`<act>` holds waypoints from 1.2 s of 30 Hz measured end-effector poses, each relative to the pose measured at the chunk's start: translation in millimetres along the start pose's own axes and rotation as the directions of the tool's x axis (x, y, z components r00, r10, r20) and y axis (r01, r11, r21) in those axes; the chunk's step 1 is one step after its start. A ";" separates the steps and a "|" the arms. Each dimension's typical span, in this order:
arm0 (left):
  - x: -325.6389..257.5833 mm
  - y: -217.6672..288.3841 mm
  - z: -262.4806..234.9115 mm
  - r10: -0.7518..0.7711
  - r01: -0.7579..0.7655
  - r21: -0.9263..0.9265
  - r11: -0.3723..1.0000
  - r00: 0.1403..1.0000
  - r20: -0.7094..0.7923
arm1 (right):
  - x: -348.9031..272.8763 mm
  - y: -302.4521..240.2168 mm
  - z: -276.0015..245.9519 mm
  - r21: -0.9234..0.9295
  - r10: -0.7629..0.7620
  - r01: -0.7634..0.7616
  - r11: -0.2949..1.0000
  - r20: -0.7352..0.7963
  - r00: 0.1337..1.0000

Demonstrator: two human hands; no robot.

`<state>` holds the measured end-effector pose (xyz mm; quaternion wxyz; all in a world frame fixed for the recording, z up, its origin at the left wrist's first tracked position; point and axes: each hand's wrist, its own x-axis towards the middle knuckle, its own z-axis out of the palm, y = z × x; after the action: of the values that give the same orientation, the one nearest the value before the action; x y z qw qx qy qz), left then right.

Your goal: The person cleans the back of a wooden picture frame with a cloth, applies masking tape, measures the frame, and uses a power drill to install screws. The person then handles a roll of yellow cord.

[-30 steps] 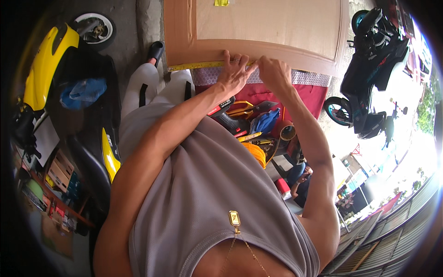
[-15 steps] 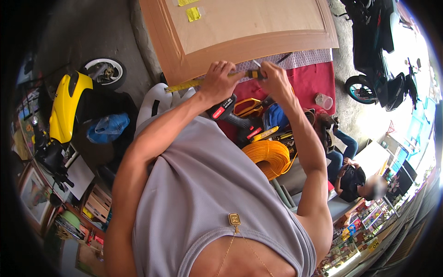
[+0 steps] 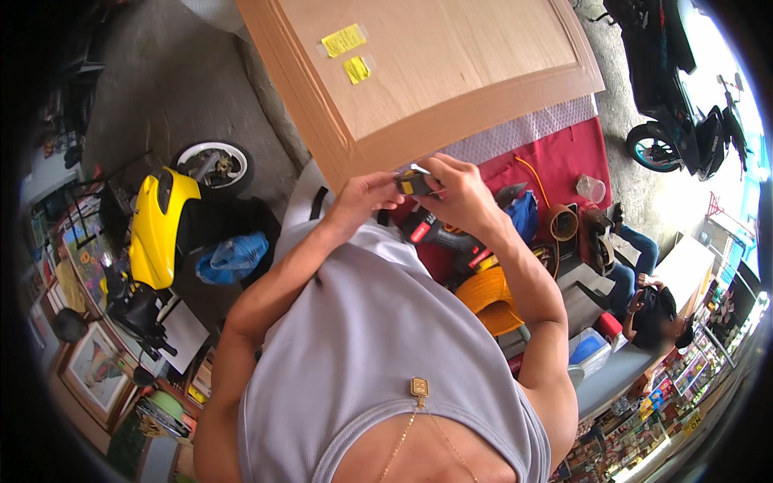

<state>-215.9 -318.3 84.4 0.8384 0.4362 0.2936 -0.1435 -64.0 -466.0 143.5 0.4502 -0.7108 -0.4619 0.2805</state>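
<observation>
In the head view, your right hand grips 1 tape measure just beside the near edge of the wooden panel, its fingers hiding part of the case. Your left hand has its fingertips at the case's left side; I cannot tell whether they pinch it. The panel, bearing 2 yellow labels, runs off the top edge. Your right arm partly covers 1 orange coil; 1 clear cup is on the red cloth.
</observation>
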 end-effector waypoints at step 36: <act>201.9 279.4 -374.8 0.339 -0.192 0.279 0.941 0.555 -0.760 | 547.6 156.1 -70.8 -0.590 0.075 -0.071 0.804 -0.018 0.997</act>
<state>-55.9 152.1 -26.9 0.5907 0.5603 0.5548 0.1714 284.5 -21.4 43.6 0.1947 -0.8319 -0.4999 0.1422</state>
